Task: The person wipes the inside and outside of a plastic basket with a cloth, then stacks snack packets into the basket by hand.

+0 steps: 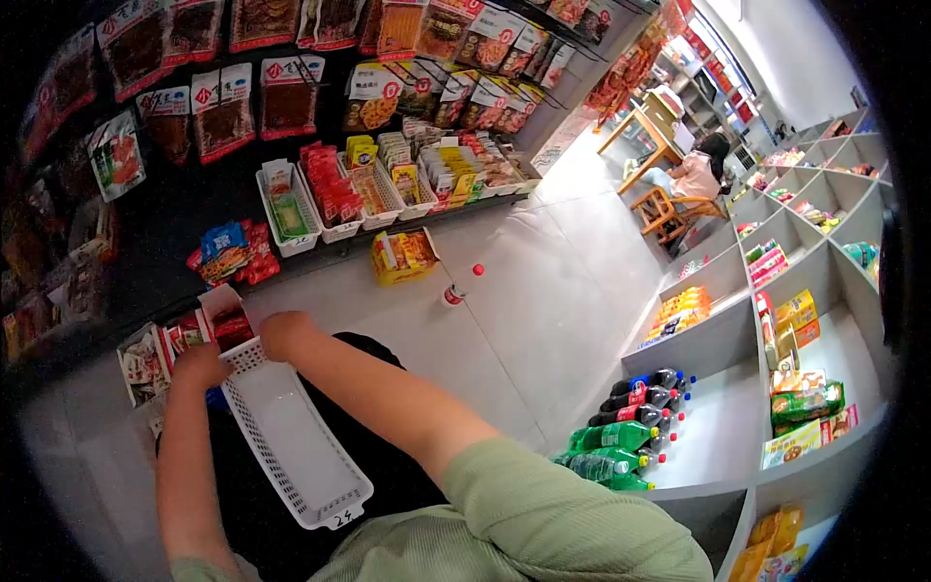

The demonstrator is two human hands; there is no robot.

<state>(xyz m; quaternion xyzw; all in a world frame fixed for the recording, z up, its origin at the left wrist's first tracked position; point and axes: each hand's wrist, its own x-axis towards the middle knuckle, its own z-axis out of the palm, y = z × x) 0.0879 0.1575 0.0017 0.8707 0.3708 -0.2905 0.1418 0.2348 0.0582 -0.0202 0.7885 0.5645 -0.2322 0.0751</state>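
A long white perforated basket point(296, 441) rests over my lap, its bottom bare and a handwritten number on its near end. At its far end is my left hand point(201, 367), and my right hand point(283, 335) is by the far right corner. The fingers of both hands are hidden beyond the wrists. Just past them stands an open box with dark red packets point(231, 330). Beside it are red packets point(186, 335) and a box of white-and-red packets point(145, 369).
White baskets of snacks point(288, 209) line the low shelf ahead. A yellow box point(402, 257) and a bottle point(453, 295) are on the floor. Shelving with drink bottles point(621, 436) stands at the right. A person point(696, 175) sits on a chair farther back.
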